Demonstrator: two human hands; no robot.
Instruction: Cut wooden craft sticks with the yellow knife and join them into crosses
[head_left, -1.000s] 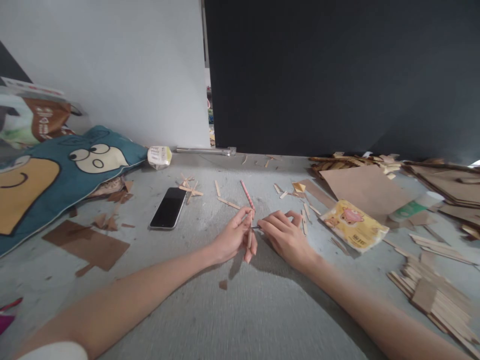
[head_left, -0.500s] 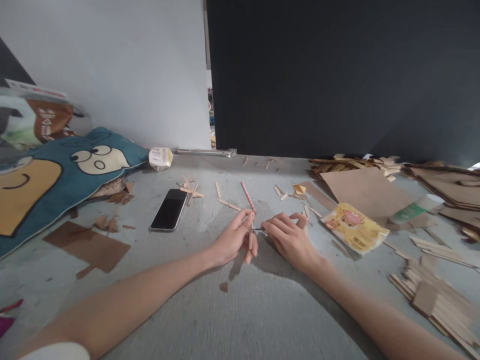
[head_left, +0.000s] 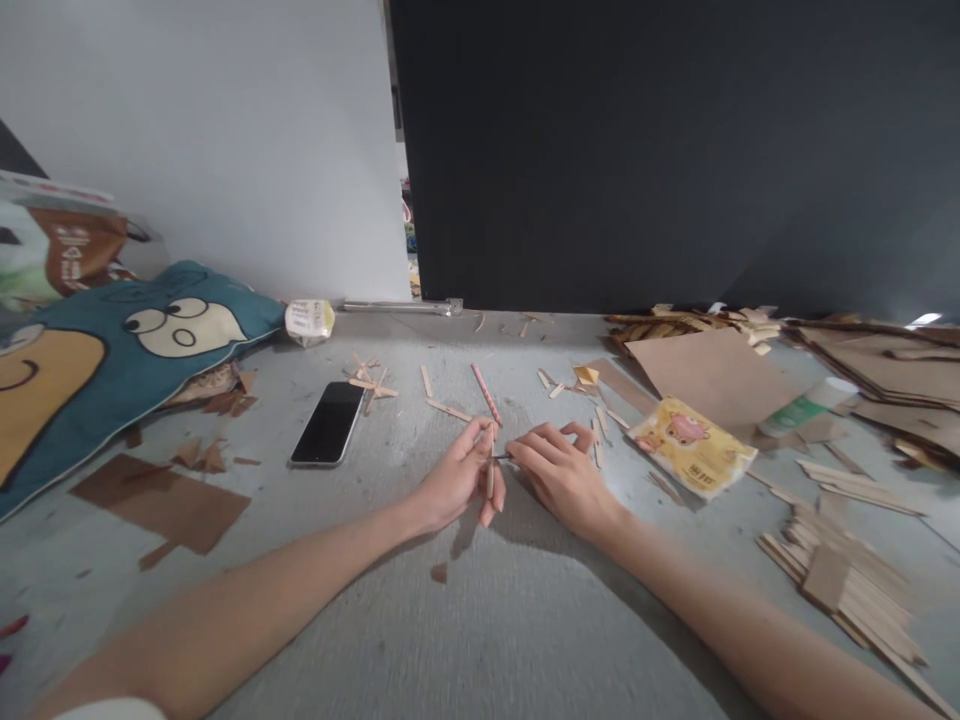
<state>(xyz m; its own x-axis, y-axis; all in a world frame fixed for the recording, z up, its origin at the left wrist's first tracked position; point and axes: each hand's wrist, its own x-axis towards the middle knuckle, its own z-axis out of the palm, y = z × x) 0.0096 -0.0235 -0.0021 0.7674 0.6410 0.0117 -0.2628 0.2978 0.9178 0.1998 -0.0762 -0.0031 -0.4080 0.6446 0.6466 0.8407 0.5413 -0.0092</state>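
Observation:
My left hand point(head_left: 461, 475) pinches a wooden craft stick point(head_left: 490, 482) and holds it roughly upright over the grey table. To its right, my right hand point(head_left: 559, 470) is closed on a thin dark tool point(head_left: 502, 457), whose tip meets the stick near my left fingers. Most of that tool is hidden in my fingers, so its kind is unclear. Just beyond my hands lies a red-and-white patterned straw-like stick point(head_left: 485, 393). Loose craft sticks point(head_left: 450, 410) lie to the left of it.
A phone point(head_left: 328, 424) and brown cardboard point(head_left: 161, 502) lie on the left, before a blue cartoon cushion point(head_left: 202, 300). On the right are a yellow packet point(head_left: 691, 447), a glue stick point(head_left: 806, 406) and a craft stick pile point(head_left: 840, 570). A dark panel point(head_left: 675, 150) stands behind.
The whole view has shifted slightly, so everything appears a little farther left. Both hands keep nearly the same grip and pose around the stick and tool.

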